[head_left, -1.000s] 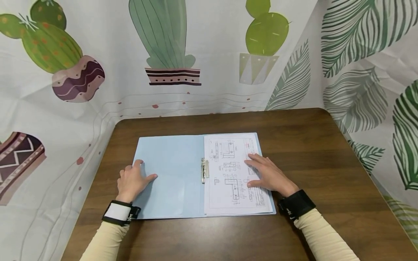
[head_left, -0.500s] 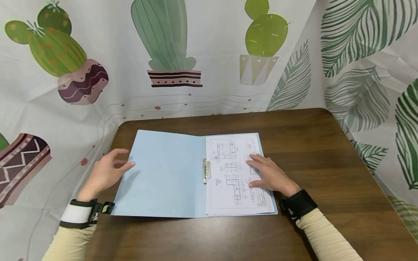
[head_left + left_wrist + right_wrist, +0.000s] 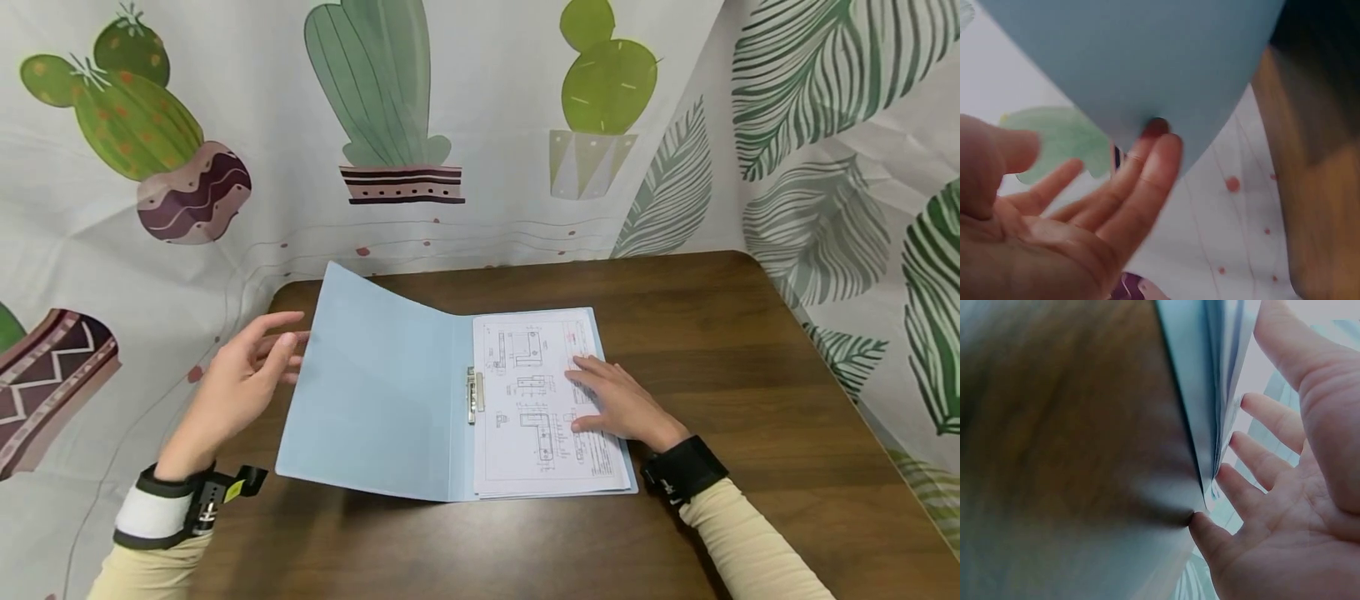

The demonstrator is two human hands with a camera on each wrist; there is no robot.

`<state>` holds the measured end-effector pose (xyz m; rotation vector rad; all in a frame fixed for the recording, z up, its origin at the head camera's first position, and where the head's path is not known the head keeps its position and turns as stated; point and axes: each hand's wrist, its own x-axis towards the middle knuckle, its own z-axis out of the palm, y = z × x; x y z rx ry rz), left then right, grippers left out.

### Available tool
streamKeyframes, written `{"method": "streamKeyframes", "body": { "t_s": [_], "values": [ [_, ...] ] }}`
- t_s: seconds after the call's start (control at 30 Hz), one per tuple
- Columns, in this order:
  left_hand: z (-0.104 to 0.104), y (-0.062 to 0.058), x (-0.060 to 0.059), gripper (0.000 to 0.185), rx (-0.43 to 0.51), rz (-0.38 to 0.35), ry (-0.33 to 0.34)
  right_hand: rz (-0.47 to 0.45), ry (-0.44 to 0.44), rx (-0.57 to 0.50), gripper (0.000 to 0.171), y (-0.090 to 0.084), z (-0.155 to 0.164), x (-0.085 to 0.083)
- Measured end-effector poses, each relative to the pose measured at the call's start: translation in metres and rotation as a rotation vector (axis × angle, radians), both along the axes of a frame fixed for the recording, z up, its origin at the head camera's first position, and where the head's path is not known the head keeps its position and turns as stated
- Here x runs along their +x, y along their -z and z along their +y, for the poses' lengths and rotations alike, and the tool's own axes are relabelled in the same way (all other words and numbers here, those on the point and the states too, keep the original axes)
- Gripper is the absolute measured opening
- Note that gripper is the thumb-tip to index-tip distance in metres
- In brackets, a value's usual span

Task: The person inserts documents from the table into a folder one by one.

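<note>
A light blue folder (image 3: 375, 400) lies spread on the table, its left cover tilted up off the wood. Behind that cover's left edge are the fingertips of my left hand (image 3: 243, 367), with the thumb on the near side, apart from it. In the left wrist view, nearly straight fingers (image 3: 1141, 194) touch the cover's outer face (image 3: 1147, 62). My right hand (image 3: 626, 404) rests with spread fingers on the right edge of the printed drawing sheets (image 3: 517, 467). A metal clip (image 3: 472, 396) sits at the folder's spine beside the sheets.
The brown wooden table (image 3: 750, 375) extends to both sides of the folder. Behind and beside it hangs a white cloth (image 3: 502, 83) printed with cacti and leaves. A strap with a small device (image 3: 217, 492) is on the left wrist, and a black strap (image 3: 684, 471) on the right.
My left hand has left the cover's inner face, moved left and slipped its fingers behind the edge. The cover has risen from the table. The right hand stays in place.
</note>
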<state>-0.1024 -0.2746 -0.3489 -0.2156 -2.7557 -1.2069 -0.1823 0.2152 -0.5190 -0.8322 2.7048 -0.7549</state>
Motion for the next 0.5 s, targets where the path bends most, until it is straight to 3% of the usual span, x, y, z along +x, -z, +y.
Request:
{"method": "streamKeyframes", "body": {
  "t_s": [0.2, 0.37, 0.5],
  "values": [
    [0.037, 0.0, -0.009, 0.038, 0.12, 0.154, 0.089, -0.006, 0.006, -0.005, 0.085, 0.0, 0.001, 0.0],
    [0.067, 0.017, -0.019, 0.04, 0.079, 0.243, 0.121, -0.011, 0.003, -0.007, 0.085, 0.001, 0.002, -0.001],
    [0.093, 0.033, -0.025, 0.051, 0.088, 0.253, 0.179, -0.007, 0.005, -0.003, 0.085, 0.001, 0.001, -0.001]
  ]
}}
